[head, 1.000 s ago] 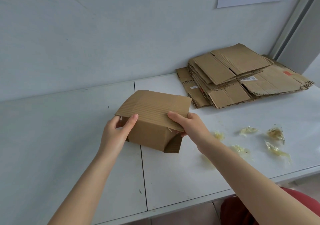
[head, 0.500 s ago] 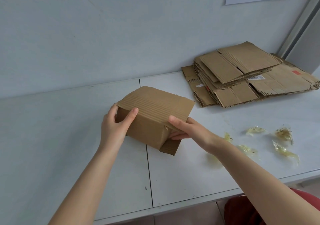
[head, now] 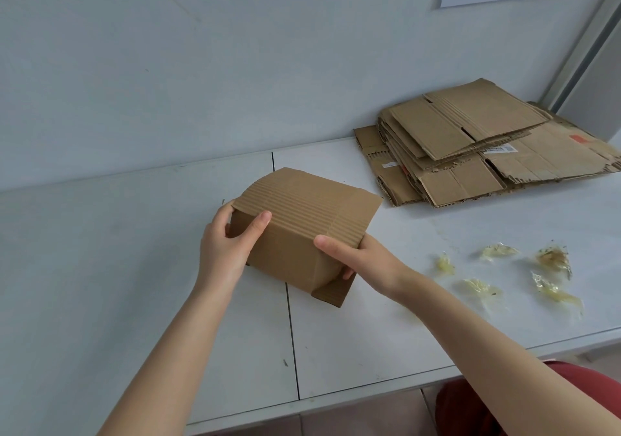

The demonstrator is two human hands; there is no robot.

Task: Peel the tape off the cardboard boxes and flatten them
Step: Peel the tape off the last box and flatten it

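Left hand (head: 228,250) and right hand (head: 364,261) grip the cardboard box (head: 302,220) between them (not yet flat); uneven pressing could tear it.

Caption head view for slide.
Left hand and right hand grip a cardboard box on the table, beside flattened boxes and peeled tape.

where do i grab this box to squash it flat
By its two short ends, a hand from each side, as the left hand and right hand hold the cardboard box: the top panel overhangs both ends, so it probably gives there.
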